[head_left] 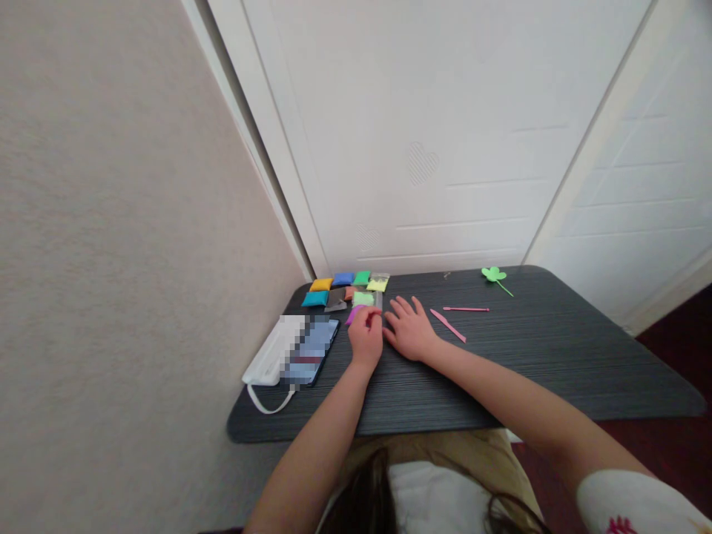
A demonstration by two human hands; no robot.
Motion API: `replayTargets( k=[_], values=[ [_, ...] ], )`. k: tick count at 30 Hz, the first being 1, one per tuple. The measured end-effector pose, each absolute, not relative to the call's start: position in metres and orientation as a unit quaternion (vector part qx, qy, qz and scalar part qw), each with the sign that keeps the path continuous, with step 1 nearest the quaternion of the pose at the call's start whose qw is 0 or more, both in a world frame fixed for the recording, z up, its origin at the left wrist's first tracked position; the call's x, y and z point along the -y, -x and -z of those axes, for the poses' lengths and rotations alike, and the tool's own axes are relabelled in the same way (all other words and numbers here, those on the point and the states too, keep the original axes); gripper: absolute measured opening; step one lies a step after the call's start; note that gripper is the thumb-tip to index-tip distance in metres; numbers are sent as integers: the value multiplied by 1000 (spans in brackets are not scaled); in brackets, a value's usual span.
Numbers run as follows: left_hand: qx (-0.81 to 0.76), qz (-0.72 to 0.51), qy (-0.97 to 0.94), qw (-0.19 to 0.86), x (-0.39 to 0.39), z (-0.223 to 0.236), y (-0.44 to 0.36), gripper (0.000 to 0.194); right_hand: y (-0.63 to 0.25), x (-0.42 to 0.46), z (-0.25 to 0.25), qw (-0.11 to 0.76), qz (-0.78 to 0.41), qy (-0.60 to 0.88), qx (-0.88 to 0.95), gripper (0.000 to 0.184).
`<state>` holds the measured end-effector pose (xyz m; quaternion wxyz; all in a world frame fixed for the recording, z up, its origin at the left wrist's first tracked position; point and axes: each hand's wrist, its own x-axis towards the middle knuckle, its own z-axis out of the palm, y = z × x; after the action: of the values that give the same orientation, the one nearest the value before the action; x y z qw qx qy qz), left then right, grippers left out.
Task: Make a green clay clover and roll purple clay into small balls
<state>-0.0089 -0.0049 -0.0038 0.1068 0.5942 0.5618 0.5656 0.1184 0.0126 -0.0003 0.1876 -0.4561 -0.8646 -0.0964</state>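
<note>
My left hand [366,341] is closed, its fingers curled together beside the packets; what they hold, if anything, is hidden. A purple packet [352,314] shows partly behind it, and a light green packet [363,299] lies just beyond. My right hand [410,331] rests palm down on the dark table, fingers spread, with nothing in it. To its right lie a pink modelling knife [448,325] and a thin pink stick tool [466,309].
Several coloured packets, including a yellow-orange one [321,285] and a teal one [315,299], lie at the back left. A phone [320,356] and a white power bank [274,354] with a cable sit at the left. A green clover shape [494,275] lies at the back right of the table [556,356].
</note>
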Motion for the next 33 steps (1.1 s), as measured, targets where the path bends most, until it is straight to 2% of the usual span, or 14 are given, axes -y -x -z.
replayTargets(
  k=[5, 9, 14, 19, 25, 31, 33],
  values=[
    [-562, -559, -600, 110, 6, 3, 7, 15, -123, -23, -2, 182, 94, 526, 826, 50],
    [-553, -558, -609, 108, 7, 2, 6, 15, -123, -17, -1, 203, 97, 477, 850, 50],
    [-552, -562, -606, 106, 7, 2, 5, 15, -121, -15, -1, 215, 89, 558, 796, 49],
    [-553, -561, -607, 105, 7, 3, 5, 14, -112, -3, 1, 219, 88, 432, 870, 44],
    [-554, -572, -595, 113, 8, 3, 5, 16, -124, -25, -3, 206, 91, 562, 796, 44],
    [-542, -589, -589, 111, 4, 8, 8, 13, -108, 0, 1, 218, 115, 424, 871, 39],
    [-543, -598, -578, 116, 2, 10, 9, 13, -108, -6, 0, 212, 113, 435, 868, 38]
  ],
)
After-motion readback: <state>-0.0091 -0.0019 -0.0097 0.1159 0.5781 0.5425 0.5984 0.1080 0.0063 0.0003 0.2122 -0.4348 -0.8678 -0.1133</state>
